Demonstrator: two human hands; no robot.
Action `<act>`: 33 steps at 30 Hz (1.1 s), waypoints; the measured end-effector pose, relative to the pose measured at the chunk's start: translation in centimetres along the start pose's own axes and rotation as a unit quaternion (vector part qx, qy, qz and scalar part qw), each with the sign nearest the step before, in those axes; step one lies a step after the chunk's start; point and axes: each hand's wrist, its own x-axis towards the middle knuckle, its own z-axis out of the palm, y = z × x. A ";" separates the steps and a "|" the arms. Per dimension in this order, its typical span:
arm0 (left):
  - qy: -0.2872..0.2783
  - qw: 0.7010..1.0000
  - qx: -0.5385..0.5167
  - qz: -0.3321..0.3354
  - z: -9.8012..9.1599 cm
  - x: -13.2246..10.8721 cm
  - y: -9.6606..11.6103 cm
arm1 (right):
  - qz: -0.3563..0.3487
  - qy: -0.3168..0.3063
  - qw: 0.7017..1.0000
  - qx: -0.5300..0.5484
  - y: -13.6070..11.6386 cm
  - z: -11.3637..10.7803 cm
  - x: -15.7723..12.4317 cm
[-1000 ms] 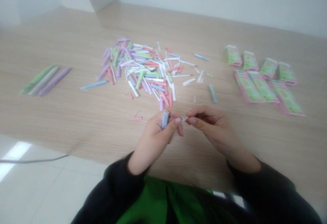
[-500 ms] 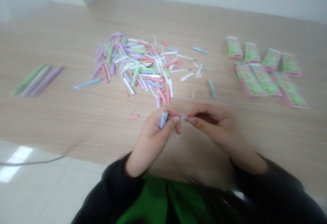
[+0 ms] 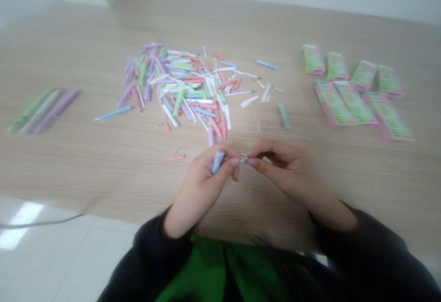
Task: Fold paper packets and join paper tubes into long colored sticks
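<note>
In the head view, the left hand [image 3: 201, 182] has its fingers closed around a pale blue paper roll [image 3: 217, 161]. The right hand [image 3: 287, 166] pinches a small pale paper strip [image 3: 243, 159] between thumb and forefinger, just beside the left fingertips. Ahead on the wooden bench [image 3: 103, 169] lies a loose pile of pastel paper tubes [image 3: 182, 86], with 3 long rolls [image 3: 43, 111] to the left and 7 pink-and-green packets [image 3: 354, 95] to the right.

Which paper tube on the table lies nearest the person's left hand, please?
The lilac one at the pile's near edge, just above the left hand; others lie farther.
</note>
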 end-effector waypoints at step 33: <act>-0.071 0.964 -0.240 -0.085 -0.4 -0.1 -0.5 | 0.064 -0.013 0.978 0.198 1.2 0.9 -0.1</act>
